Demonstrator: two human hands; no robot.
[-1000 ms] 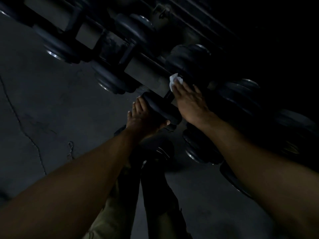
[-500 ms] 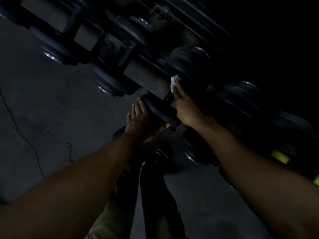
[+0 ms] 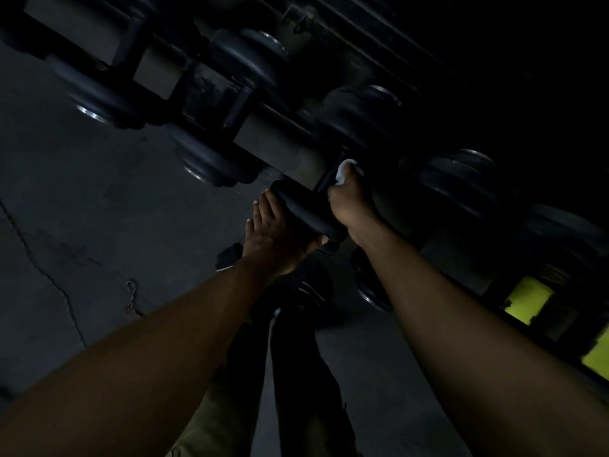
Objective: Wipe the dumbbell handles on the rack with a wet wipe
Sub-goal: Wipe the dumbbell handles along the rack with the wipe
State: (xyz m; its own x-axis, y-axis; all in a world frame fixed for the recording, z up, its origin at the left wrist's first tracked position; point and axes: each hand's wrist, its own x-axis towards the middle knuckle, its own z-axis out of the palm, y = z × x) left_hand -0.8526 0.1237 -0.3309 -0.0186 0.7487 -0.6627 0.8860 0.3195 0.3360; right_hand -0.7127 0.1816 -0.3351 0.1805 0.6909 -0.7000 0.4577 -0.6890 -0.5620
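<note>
- Two bare forearms reach up from the bottom of the dim view toward a dumbbell rack [image 3: 276, 143] that runs on a slant from upper left to lower right.
- The left hand [image 3: 280, 232] rests against the near head of a dumbbell [image 3: 306, 212]: its fingers lie straight along the left side of the dark rubber head, and the thumb tip shows under the head's lower edge.
- The right hand [image 3: 351, 202] is on the handle just behind that head, fingers curled over it; how far they wrap round cannot be told in the poor light.
- A white wet wipe [image 3: 344, 171] sticks out above the right hand's knuckles, pinched between the fingers and the handle.
- The held dumbbell sits on the rack's lower rail, its near head jutting toward the camera and its far head lost in shadow.
- Other dumbbells line the rack on both sides; one with a bright metal end cap [image 3: 211, 163] sits just left of the left hand, and darker ones fill the row to the right.
- Yellow patches [image 3: 527, 303], possibly labels, show on the rack at lower right.
- Below the hands lies a grey concrete floor [image 3: 82, 209] with a thin crack, and the person's trouser legs [image 3: 296, 374] and dark shoes stand between the forearms.
</note>
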